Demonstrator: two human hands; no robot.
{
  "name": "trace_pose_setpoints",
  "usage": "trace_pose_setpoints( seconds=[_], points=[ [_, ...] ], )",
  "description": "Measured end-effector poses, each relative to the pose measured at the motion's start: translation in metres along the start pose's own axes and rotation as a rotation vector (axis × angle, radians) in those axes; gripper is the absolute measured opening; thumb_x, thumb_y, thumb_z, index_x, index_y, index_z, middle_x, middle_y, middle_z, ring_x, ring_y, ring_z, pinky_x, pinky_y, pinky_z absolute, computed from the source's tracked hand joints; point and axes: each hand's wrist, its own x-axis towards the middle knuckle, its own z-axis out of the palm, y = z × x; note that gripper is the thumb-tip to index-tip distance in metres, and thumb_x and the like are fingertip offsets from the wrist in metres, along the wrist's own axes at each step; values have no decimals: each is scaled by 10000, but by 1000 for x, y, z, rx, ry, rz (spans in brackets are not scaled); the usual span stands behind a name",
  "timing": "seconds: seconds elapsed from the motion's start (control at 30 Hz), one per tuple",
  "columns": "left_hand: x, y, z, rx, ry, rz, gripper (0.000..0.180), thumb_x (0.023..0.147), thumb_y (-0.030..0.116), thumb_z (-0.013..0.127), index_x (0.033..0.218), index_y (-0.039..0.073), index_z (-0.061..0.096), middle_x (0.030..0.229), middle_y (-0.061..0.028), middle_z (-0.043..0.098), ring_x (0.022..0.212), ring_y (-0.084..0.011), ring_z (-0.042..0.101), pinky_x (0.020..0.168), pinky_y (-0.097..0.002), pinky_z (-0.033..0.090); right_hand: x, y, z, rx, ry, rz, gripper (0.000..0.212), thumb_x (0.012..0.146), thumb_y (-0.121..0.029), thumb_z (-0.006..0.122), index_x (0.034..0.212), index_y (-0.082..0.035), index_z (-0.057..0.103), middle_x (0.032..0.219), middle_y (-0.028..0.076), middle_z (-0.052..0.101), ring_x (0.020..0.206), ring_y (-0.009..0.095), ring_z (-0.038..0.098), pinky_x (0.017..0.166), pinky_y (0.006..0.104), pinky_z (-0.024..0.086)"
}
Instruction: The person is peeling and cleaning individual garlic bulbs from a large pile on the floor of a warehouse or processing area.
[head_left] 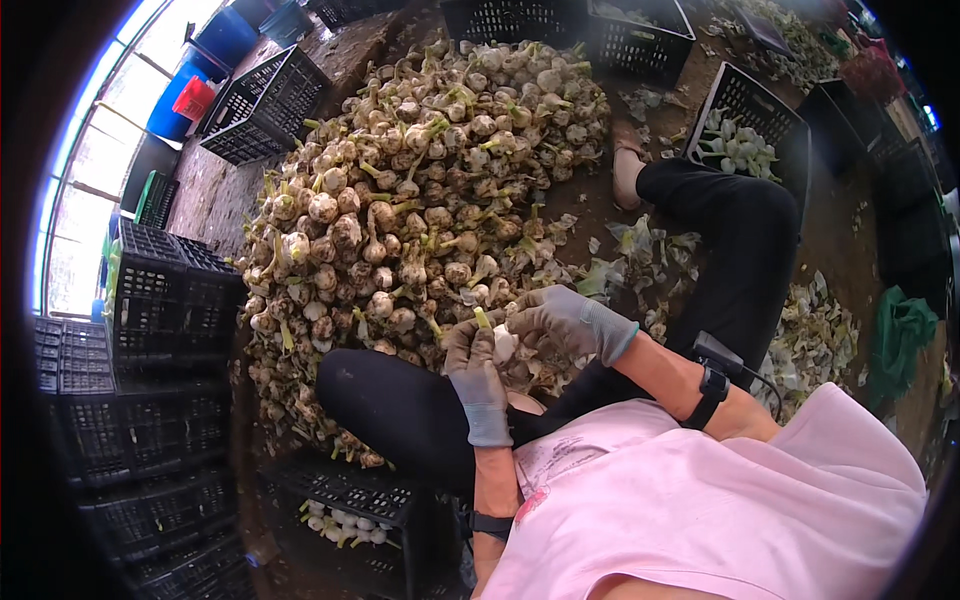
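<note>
Between my two gloved hands, above my lap, is a garlic bulb (503, 345) with a clean white side and a short green-yellow stem. My left hand (474, 365), in a dirty grey work glove, is closed around the stem side of the bulb. From the right, my right hand (560, 322), in a matching glove, has its fingers bent and pinched against the bulb's upper side. Whether it also grips a strip of peel is hidden. Just beyond my hands rises a big heap of unpeeled, soil-stained garlic (430, 200).
Stacked black crates (170, 300) stand at the left. A crate (330, 490) of white garlic sits at the lower left, and another crate (760, 100) holding peeled bulbs at the upper right. Loose garlic skins (640, 255) litter the floor. A green net bag (900, 340) lies far right.
</note>
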Motion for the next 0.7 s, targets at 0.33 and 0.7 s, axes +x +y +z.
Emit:
trace_pose_setpoints(
  seconds=[0.33, 0.7],
  points=[
    [-4, 13, 13, 404, -71, 200, 110, 929, 66, 531, 1008, 4, 574, 970, -66, 611, 819, -112, 560, 755, -227, 462, 1, 4, 7, -574, 216, -322, 337, 765, -113, 653, 1067, 19, 586, 917, 154, 661, 867, 225, 646, 712, 320, 505],
    [-6, 12, 19, 700, -271, 702, 43, 854, -9, 567, 893, -8, 548, 956, -150, 595, 910, -331, 575, 831, -382, 461, 14, 25, 0, -766, 281, -413, 350, 719, -92, 616, 1044, 36, 591, 903, 227, 651, 871, 303, 635, 751, 369, 494]
  ],
)
